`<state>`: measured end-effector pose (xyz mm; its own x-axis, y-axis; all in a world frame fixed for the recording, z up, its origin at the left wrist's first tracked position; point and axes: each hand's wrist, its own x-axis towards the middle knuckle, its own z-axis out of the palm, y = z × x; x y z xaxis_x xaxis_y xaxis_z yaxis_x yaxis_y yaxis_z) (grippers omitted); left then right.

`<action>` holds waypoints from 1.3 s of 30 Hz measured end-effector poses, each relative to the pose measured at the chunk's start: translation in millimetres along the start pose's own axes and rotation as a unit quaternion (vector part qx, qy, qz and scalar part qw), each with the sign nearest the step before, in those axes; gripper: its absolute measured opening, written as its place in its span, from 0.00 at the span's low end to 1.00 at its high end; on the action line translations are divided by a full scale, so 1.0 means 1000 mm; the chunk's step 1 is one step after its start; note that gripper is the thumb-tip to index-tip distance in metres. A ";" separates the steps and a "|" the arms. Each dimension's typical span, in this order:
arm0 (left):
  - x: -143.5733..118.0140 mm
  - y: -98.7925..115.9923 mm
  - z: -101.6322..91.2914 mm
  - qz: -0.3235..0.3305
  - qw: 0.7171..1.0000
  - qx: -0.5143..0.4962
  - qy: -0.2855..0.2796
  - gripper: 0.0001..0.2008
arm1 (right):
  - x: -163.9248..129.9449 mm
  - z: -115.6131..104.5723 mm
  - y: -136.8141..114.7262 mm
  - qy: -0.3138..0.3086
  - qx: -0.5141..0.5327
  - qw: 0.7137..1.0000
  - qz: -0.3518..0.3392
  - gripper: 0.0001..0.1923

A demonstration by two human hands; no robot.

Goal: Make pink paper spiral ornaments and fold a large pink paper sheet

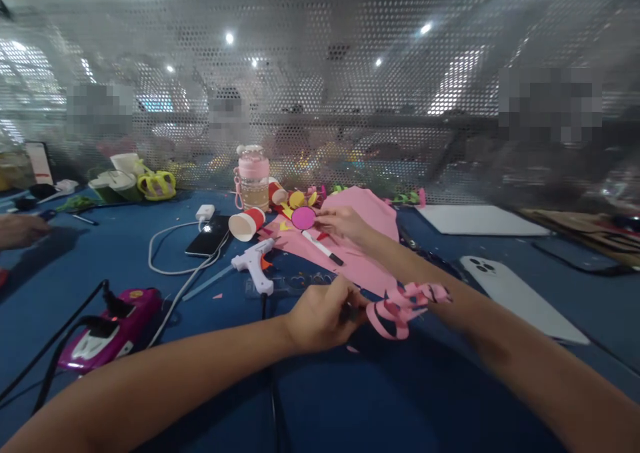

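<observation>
My left hand (pixel 325 314) is closed near the front of the blue table, its fingers pinching a curled pink paper strip (pixel 395 319). The loops of the strip stick out to the right over the table. Farther forward, my right hand (pixel 345 223) reaches over a large pink paper sheet (pixel 364 266). Between its fingertips is the edge of a magenta paper circle (pixel 303 218). Just below that circle a white marker (pixel 323 247) with a black end lies on the sheet. Yellow paper pieces (pixel 297 199) are behind the circle.
A white glue gun (pixel 254 263) lies left of the sheet, near a red-and-white paper cup (pixel 247 224) and a pink bottle (pixel 253 179). Farther left are a black phone (pixel 207 235) and a purple power strip (pixel 113 329). A white phone (pixel 520 296) rests at right. Another person's hand (pixel 23 231) shows at left.
</observation>
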<state>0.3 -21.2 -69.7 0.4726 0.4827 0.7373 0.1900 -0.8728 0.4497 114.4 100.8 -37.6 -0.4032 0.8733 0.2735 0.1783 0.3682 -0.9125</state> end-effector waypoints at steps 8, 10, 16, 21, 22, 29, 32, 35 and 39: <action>-0.001 0.002 0.000 0.143 0.987 0.059 -0.053 0.03 | -0.092 -0.017 -0.013 -0.031 0.159 0.960 0.227 0.04; -0.001 0.003 -0.002 0.168 0.981 0.065 -0.073 0.04 | -0.109 -0.018 -0.011 -0.040 0.125 0.961 0.243 0.07; -0.001 0.002 -0.003 0.175 0.979 0.072 -0.072 0.07 | -0.123 -0.029 -0.015 -0.022 -0.117 0.989 0.089 0.16; 0.001 0.007 -0.004 0.208 0.975 0.063 -0.050 0.05 | -0.099 -0.043 -0.027 0.099 -0.278 0.954 -0.060 0.14; 0.002 0.009 -0.004 0.196 0.978 0.060 -0.039 0.05 | -0.092 -0.040 -0.029 0.122 -0.294 0.945 -0.076 0.13; 0.011 0.026 -0.005 0.184 0.976 0.085 0.078 0.07 | -0.043 0.052 -0.039 -0.015 -0.276 0.961 -0.023 0.16; 0.010 0.038 -0.004 0.191 0.968 0.114 0.112 0.07 | -0.028 0.092 -0.048 -0.118 -0.304 0.945 -0.034 0.18; 0.011 0.050 -0.004 0.151 0.962 0.140 0.178 0.06 | -0.021 0.113 -0.056 -0.118 -0.379 0.918 -0.015 0.17; 0.015 0.057 -0.005 0.092 0.958 0.161 0.217 0.05 | -0.018 0.110 -0.063 -0.135 -0.390 0.911 -0.009 0.12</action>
<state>13.7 -63.7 -30.1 0.1343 0.2423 0.9609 0.4272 -0.8891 0.1645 11.8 26.9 -17.9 -0.5995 0.7934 0.1054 0.7106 0.5882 -0.3860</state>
